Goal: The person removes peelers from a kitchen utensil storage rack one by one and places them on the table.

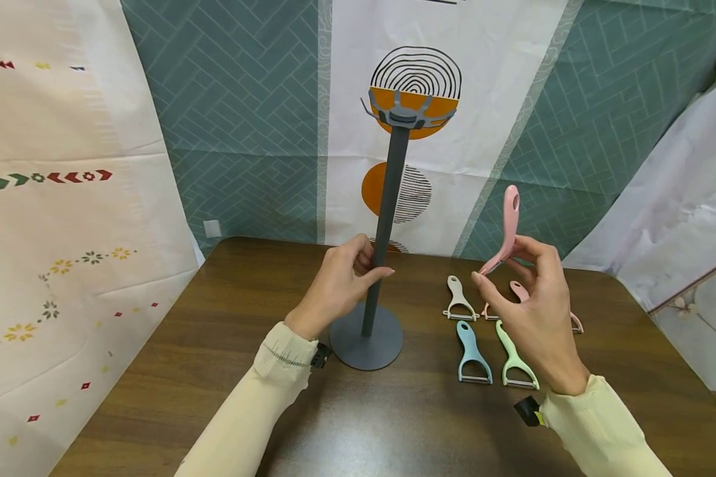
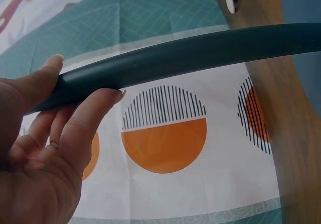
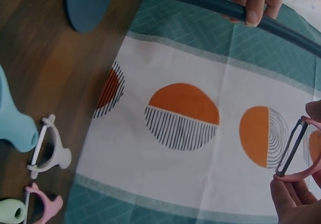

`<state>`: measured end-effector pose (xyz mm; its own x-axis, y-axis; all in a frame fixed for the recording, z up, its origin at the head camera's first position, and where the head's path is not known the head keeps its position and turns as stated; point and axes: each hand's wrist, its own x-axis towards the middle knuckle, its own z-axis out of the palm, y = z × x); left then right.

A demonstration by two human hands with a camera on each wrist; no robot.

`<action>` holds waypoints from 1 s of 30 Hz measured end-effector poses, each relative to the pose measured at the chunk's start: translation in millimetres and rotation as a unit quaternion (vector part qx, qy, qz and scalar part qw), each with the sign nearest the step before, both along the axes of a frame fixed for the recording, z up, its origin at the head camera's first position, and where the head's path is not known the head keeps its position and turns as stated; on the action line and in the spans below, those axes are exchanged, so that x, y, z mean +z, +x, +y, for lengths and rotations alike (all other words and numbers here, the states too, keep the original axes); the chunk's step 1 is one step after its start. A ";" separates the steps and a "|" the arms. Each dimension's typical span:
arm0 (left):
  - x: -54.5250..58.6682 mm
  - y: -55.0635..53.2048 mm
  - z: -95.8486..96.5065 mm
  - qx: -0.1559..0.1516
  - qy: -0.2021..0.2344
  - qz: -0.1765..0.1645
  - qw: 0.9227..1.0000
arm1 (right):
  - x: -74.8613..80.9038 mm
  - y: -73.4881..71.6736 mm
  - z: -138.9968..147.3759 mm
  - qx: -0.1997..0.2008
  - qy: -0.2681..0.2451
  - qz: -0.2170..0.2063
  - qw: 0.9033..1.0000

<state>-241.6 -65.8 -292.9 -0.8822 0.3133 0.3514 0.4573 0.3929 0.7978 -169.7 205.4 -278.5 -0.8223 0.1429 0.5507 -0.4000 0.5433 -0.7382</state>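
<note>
My left hand (image 1: 339,283) grips the pole (image 1: 392,185) of a dark grey stand below its middle. The stand rises from a round base (image 1: 382,354) to a ring of upturned hooks (image 1: 403,119), and nothing hangs on them. To the right of the pole, my right hand (image 1: 541,311) pinches a pink Y-shaped peeler (image 1: 510,215) by its blade end. The peeler's handle, with a hole at its tip, points upward above the table. In the right wrist view, thumb and fingertips hold both sides of the peeler's blade frame (image 3: 292,148).
Several more peelers lie on the brown table (image 1: 227,331) right of the base: a white one (image 1: 455,286), a blue one (image 1: 468,341), a green one (image 1: 509,344) and pink ones (image 1: 518,289) partly behind my right hand. A patterned curtain (image 1: 262,132) hangs behind the table.
</note>
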 end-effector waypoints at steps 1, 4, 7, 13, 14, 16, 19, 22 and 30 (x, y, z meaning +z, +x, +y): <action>-0.2 -0.1 0.4 -0.001 0.001 -0.001 1.000 | -1.7 0.4 1.9 -0.001 0.001 0.002 1.000; -0.7 -0.3 1.3 -0.002 0.005 -0.003 1.000 | -6.3 0.7 7.6 -0.001 0.004 0.010 1.000; -0.9 -0.4 1.6 -0.003 0.007 -0.004 1.000 | -9.2 2.2 11.9 -0.005 0.001 0.008 1.000; -1.2 -0.1 3.2 -0.006 0.009 -0.006 1.000 | -15.1 3.4 26.3 -0.006 0.007 0.035 0.999; -1.3 -0.1 3.5 -0.007 0.009 -0.006 1.000 | -16.2 3.4 29.3 -0.006 0.010 0.044 0.999; -1.6 0.1 3.9 -0.007 0.008 -0.007 1.000 | -18.6 4.1 34.9 -0.012 0.018 0.055 0.998; -1.8 0.5 4.2 -0.006 0.008 -0.007 1.000 | -22.5 6.6 41.8 -0.023 0.025 0.052 0.998; -1.8 0.8 4.3 -0.007 0.007 -0.007 1.000 | -26.7 9.6 47.8 -0.030 0.026 0.042 0.998; -2.3 1.3 2.3 -0.003 0.008 -0.005 1.000 | -38.6 15.2 63.0 -0.062 0.045 0.042 0.996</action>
